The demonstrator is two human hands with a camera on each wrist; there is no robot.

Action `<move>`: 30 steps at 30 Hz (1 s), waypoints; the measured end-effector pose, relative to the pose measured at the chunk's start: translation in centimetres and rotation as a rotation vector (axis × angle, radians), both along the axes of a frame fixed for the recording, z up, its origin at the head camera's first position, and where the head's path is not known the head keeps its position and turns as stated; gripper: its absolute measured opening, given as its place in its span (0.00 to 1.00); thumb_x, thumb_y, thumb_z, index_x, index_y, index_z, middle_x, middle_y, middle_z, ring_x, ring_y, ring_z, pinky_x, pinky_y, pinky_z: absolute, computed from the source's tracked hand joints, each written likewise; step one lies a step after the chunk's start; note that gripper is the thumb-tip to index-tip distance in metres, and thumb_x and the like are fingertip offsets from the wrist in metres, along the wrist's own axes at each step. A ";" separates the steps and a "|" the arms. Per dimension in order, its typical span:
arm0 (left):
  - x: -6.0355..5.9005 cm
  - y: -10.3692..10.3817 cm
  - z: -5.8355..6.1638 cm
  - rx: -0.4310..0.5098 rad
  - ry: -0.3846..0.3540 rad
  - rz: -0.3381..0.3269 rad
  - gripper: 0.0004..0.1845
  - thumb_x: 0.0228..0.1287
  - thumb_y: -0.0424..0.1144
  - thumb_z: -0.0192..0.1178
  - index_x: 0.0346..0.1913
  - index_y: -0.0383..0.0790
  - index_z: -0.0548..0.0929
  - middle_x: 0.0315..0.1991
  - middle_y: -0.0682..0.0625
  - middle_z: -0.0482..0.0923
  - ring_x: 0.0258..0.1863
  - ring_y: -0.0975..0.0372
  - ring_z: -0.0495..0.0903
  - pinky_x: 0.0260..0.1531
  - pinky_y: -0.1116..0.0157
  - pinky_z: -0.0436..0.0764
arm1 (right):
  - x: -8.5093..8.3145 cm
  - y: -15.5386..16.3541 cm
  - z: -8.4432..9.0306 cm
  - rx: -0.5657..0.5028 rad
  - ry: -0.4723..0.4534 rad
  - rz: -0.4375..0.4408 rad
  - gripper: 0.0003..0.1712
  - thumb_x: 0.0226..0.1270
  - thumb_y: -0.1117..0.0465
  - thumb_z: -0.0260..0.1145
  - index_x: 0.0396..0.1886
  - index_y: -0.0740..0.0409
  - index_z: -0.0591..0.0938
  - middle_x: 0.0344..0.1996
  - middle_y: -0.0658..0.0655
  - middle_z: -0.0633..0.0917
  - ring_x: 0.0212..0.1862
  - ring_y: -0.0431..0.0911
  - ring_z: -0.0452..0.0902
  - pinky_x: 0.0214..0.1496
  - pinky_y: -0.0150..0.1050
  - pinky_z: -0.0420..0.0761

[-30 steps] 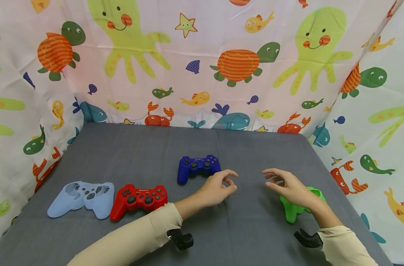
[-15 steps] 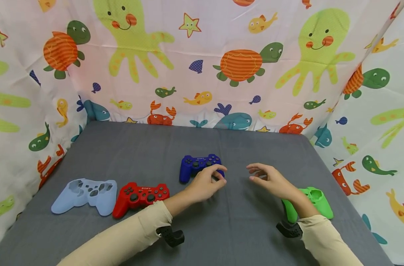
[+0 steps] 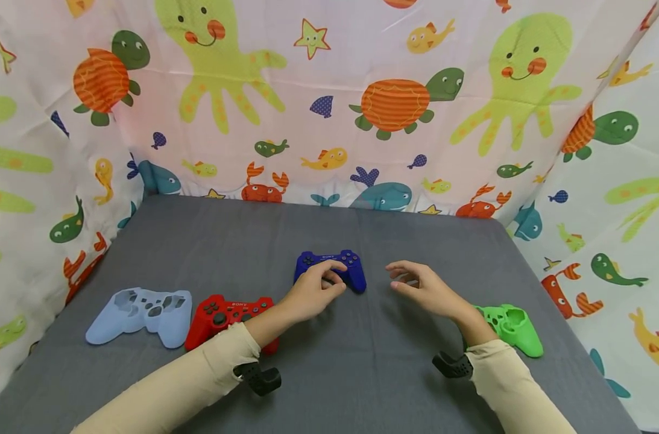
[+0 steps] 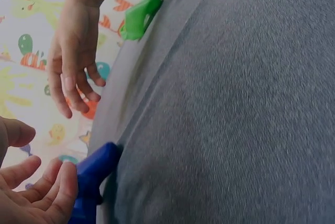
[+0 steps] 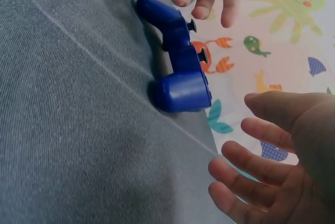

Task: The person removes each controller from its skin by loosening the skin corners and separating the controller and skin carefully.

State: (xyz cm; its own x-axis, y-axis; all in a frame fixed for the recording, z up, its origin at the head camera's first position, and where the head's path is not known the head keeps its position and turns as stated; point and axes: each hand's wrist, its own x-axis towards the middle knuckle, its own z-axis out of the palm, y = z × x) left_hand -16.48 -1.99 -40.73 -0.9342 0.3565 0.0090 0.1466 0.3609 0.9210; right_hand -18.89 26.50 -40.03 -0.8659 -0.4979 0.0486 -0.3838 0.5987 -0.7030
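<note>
At the far left of the grey table (image 3: 199, 241), a pale blue controller cover (image 3: 140, 308) is seen lying flat, with a red controller (image 3: 226, 313) just beside it on the right; the near right edge of the red controller is hidden by the left forearm. The left hand (image 3: 307, 295) is extended from a beige sleeve toward the middle of the table, fingers loosely curled, its fingertips (image 3: 329, 272) reaching the near left part of the blue controller (image 3: 340, 268), which lies flat at the table's centre. Whether anything is actually gripped cannot be told: in the right wrist view the fingers are seen hanging over the controller without closing round it. The controller's near left grip is covered by this hand. To the right, the right hand (image 3: 424, 289) is held just above the table, near the blue controller but apart from it, fingers relaxed, slightly bent and holding nothing. Farther right, a green controller cover (image 3: 510, 328) is partly hidden behind the right wrist.
</note>
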 end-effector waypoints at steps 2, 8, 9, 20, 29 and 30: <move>-0.3 -0.4 0.1 0.004 -0.001 0.012 0.20 0.73 0.37 0.60 0.65 0.42 0.77 0.48 0.46 0.82 0.38 0.58 0.83 0.34 0.65 0.79 | -0.3 -0.2 0.0 -0.015 -0.004 0.002 0.21 0.77 0.61 0.61 0.64 0.65 0.77 0.57 0.69 0.83 0.57 0.58 0.81 0.58 0.53 0.80; -0.8 -1.6 -0.2 -0.002 -0.001 0.069 0.18 0.72 0.36 0.61 0.62 0.42 0.79 0.50 0.45 0.81 0.43 0.59 0.81 0.40 0.62 0.81 | -0.6 -0.7 -0.6 -0.069 -0.010 0.008 0.21 0.76 0.63 0.61 0.64 0.67 0.76 0.57 0.72 0.82 0.57 0.61 0.81 0.57 0.52 0.80; -0.9 -1.8 -0.2 -0.009 0.002 0.077 0.18 0.72 0.36 0.61 0.62 0.42 0.79 0.51 0.44 0.81 0.45 0.58 0.81 0.42 0.61 0.81 | -0.7 -0.8 -0.6 -0.075 -0.008 0.006 0.21 0.76 0.63 0.61 0.64 0.67 0.76 0.57 0.72 0.82 0.57 0.61 0.81 0.57 0.52 0.81; -2.3 -4.5 0.1 -0.132 0.007 0.123 0.23 0.73 0.39 0.59 0.68 0.44 0.74 0.68 0.36 0.67 0.66 0.43 0.68 0.62 0.42 0.70 | -1.7 -2.8 -1.1 -0.105 -0.044 -0.034 0.27 0.77 0.62 0.61 0.71 0.62 0.70 0.64 0.74 0.75 0.59 0.64 0.78 0.57 0.57 0.80; -3.6 -6.0 -0.3 -0.190 -0.146 0.053 0.36 0.75 0.41 0.58 0.81 0.51 0.56 0.78 0.35 0.55 0.77 0.40 0.58 0.70 0.38 0.64 | -2.5 -4.5 -1.4 -0.048 -0.178 0.042 0.39 0.78 0.61 0.59 0.81 0.56 0.53 0.69 0.75 0.70 0.67 0.68 0.72 0.65 0.62 0.75; -3.7 -6.1 -0.4 -0.190 -0.158 0.039 0.37 0.75 0.40 0.58 0.81 0.52 0.54 0.79 0.35 0.55 0.77 0.40 0.58 0.70 0.38 0.65 | -2.7 -4.6 -1.5 -0.043 -0.182 0.054 0.39 0.78 0.62 0.59 0.82 0.55 0.52 0.69 0.76 0.70 0.67 0.68 0.72 0.64 0.61 0.76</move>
State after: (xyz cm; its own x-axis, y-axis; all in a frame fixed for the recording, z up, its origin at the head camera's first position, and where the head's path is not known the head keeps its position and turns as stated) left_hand -20.19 -8.11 -41.15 -0.9319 0.3016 -0.2016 -0.0109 0.5321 0.8466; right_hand -21.55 21.91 -41.53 -0.8345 -0.5447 -0.0837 -0.2790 0.5486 -0.7882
